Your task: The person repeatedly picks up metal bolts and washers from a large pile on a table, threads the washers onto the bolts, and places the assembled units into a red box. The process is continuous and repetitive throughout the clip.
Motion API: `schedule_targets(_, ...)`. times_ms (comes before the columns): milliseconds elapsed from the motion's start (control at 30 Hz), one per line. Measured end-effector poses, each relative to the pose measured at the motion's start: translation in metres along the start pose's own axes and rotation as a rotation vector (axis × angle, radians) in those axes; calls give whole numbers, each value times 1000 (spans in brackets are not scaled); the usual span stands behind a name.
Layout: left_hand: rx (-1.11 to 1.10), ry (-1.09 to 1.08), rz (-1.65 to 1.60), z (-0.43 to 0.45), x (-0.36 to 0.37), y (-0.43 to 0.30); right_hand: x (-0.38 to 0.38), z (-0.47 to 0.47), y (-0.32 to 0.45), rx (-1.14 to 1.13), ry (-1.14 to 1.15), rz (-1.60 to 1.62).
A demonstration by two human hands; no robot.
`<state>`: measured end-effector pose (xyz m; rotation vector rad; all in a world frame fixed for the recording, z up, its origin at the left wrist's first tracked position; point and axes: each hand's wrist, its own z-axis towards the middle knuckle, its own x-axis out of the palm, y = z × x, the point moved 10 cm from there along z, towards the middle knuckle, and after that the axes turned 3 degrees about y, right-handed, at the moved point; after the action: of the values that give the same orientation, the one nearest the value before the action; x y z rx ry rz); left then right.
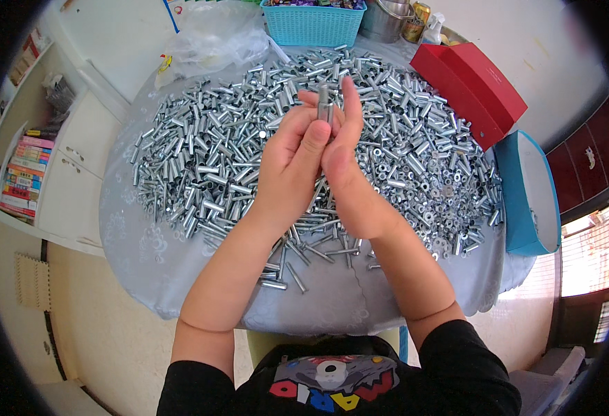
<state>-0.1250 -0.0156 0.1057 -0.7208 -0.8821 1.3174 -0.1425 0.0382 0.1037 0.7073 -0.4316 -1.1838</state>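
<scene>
A metal sleeve anchor bolt [325, 106] stands upright between my hands, its threaded end pointing up. My left hand [290, 161] has its thumb and curled fingers around the lower part. My right hand [347, 132] lies against its right side with the index finger stretched upward; whether it also grips the bolt is hidden. Beneath and beyond them spreads a broad heap of metal sleeves [206, 135]. Long bolts [296, 277] lie loose at its near edge. Nuts and washers [429, 190] gather on the right of the heap.
A grey patterned cloth [330, 307] covers the round table. Along the back are a clear plastic bag [221, 36], a blue basket [315, 25], a metal pot [385, 23], a can [416, 22] and a spray bottle [433, 30]. A red box [471, 91] and a blue bin [525, 192] flank the right.
</scene>
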Motion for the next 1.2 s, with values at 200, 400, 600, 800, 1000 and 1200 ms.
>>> schedule_targets(200,-128,-199,-176,-12,-10,28,16,-5,28,285,179,-128)
schedule_targets(400,-314,-223,-208,-14,-12,44,-7,2,20,-11,224,-460)
schedule_targets(600,-451,-10,-331,-19,8,44,-29,2,-24,462,41,285)
schedule_targets(800,-471,149,-563,-18,20,32,-29,2,-25,501,-23,392)
schedule_targets(1000,-165,49,-100,-21,5,25,-12,-8,-21,580,-37,594)
schedule_targets(1200,88,-148,218,-16,-18,8,6,-19,-22,674,-23,759)
